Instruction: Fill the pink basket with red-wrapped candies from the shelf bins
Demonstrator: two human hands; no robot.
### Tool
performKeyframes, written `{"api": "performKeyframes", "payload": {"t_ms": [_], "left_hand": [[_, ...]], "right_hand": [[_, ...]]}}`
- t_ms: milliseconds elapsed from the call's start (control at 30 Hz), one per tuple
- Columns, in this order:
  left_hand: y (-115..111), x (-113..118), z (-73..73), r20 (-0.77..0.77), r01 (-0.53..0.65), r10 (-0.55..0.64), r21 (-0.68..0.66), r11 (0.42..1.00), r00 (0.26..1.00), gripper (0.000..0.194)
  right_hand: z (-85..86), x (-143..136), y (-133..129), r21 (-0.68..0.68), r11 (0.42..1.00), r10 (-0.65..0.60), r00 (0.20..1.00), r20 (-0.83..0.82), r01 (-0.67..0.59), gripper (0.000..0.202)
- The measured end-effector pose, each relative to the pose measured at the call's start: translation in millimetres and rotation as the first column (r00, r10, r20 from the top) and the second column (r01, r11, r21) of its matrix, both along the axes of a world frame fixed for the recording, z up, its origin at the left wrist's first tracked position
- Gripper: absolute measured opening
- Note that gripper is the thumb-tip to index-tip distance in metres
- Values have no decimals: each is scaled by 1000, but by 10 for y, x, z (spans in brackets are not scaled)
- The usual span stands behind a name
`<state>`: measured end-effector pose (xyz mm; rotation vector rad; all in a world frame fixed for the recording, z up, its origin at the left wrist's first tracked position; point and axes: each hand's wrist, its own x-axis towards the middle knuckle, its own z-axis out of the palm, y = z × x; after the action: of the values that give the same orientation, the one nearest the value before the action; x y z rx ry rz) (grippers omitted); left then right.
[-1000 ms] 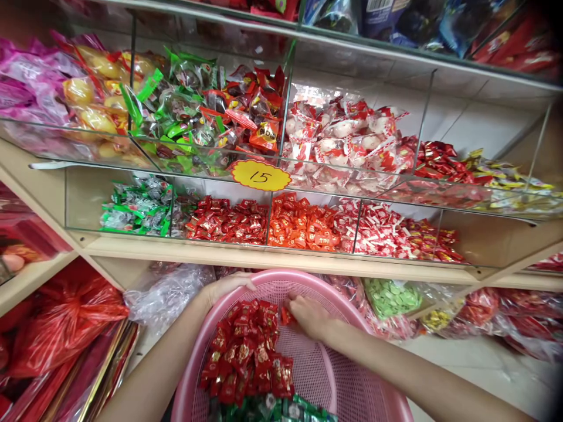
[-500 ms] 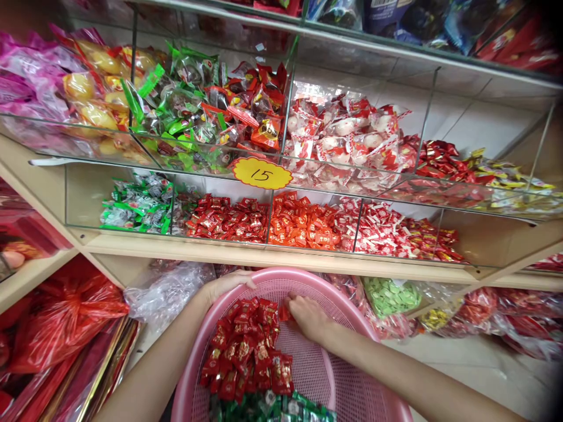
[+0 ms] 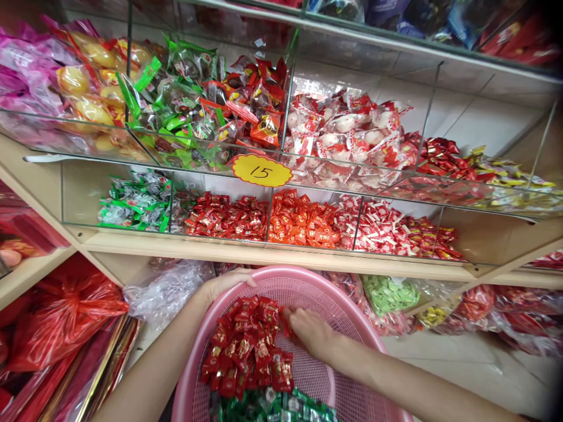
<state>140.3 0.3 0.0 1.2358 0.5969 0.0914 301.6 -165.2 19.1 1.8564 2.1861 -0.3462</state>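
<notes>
A round pink mesh basket [image 3: 352, 293] stands in front of me below the shelves. Its far left rim is gripped by my left hand [image 3: 226, 284], fingers curled over the edge. Inside lies a heap of red wrapped candies [image 3: 246, 346], with green wrapped candies [image 3: 272, 405] nearer to me. My right hand [image 3: 308, 328] is inside the basket, right of the red heap, its fingers closed on a red wrapped candy [image 3: 285, 321] that shows partly past the knuckles. Whether more candies are in that hand is hidden.
Glass-fronted shelf bins hold red candies [image 3: 229, 217], orange candies [image 3: 303, 220] and other sweets. A yellow price tag [image 3: 262, 170] reads 15. Clear bags [image 3: 169, 293] lie under the shelf at left, a bag of green sweets [image 3: 390, 294] at right, and a red bag [image 3: 70, 316] at far left.
My right hand has moved slightly down and to the right inside the basket, still closed. My left hand stays on the rim. The camera view has shifted slightly.
</notes>
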Motion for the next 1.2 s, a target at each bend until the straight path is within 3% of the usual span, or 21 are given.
{"api": "performKeyframes", "payload": {"t_ms": [133, 533, 800, 1100, 1200], "left_hand": [[-2, -4, 5, 1, 18, -18, 1, 1000, 1000, 46], [-18, -19, 25, -11, 2, -1, 83, 997, 1000, 45], [-40, -29, 45, -31, -19, 21, 74, 997, 999, 49], [-53, -12, 79, -38, -31, 34, 76, 997, 999, 47], [-33, -15, 64, -25, -8, 9, 51, 999, 1000, 47]], "right_hand": [[-68, -88, 24, -17, 999, 51, 997, 66, -50, 38], [-89, -38, 40, 32, 999, -20, 1000, 2, 19, 37], [23, -6, -91, 67, 997, -29, 999, -20, 30, 32], [-59, -130, -197, 24, 999, 45, 995, 91, -47, 29], [33, -131, -170, 13, 1000, 24, 999, 43, -24, 30]]}}
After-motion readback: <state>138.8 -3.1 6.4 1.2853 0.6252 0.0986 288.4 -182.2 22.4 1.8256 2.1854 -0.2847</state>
